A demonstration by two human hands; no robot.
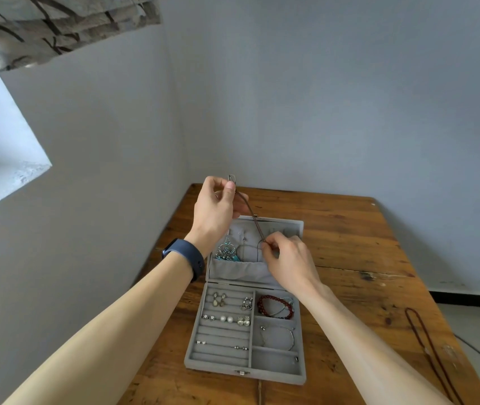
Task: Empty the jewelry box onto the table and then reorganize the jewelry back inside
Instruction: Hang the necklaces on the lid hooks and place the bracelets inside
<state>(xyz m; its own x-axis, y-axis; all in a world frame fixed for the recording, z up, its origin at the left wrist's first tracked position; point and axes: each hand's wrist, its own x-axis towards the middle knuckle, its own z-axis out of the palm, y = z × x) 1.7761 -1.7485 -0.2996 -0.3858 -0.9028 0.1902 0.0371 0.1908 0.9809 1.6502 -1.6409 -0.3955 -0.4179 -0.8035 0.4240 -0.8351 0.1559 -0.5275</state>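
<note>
A grey jewelry box lies open on the wooden table, its lid upright at the back. My left hand pinches the upper end of a brown cord necklace above the lid. My right hand pinches the same cord lower down, in front of the lid's inner face. A blue beaded pendant hangs inside the lid over its pocket. Earrings sit in the left slots. A red bead bracelet and a silver bangle lie in the right compartments.
A second long brown necklace lies on the table near its right edge. The table stands in a corner, with grey walls behind and to the left. A window recess is on the left wall.
</note>
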